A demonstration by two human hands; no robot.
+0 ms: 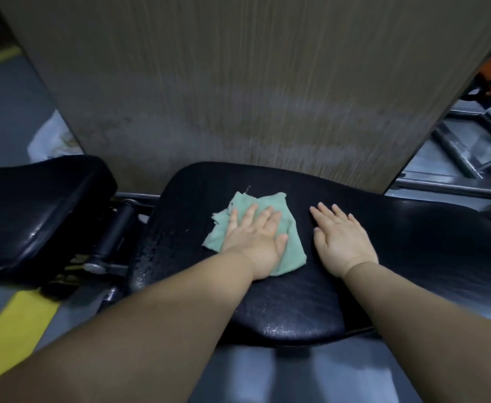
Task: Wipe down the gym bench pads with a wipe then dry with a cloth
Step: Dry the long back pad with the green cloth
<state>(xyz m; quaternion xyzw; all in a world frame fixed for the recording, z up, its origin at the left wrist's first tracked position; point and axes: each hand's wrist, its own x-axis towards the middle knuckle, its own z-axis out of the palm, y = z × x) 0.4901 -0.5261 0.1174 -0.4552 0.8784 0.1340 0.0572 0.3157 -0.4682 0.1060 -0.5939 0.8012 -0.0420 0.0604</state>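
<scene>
A long black bench pad (311, 301) runs across the middle of the view, with wet droplets along its left part. On it lies a crumpled pale green cloth (285, 228). My left hand (257, 239) presses flat on the cloth with straight, spread fingers. My right hand (341, 239) rests flat on the bare pad just to the right of the cloth, fingers straight. A second black pad (40, 205) sits to the left, across a gap with a metal hinge and roller (113, 237).
A tall wood-grain panel (238, 82) stands right behind the bench. A white crumpled rag or bag (52, 138) lies on the floor at the left. Steel frame bars (465, 152) lie at the right. A yellow floor stripe (14, 335) runs at the lower left.
</scene>
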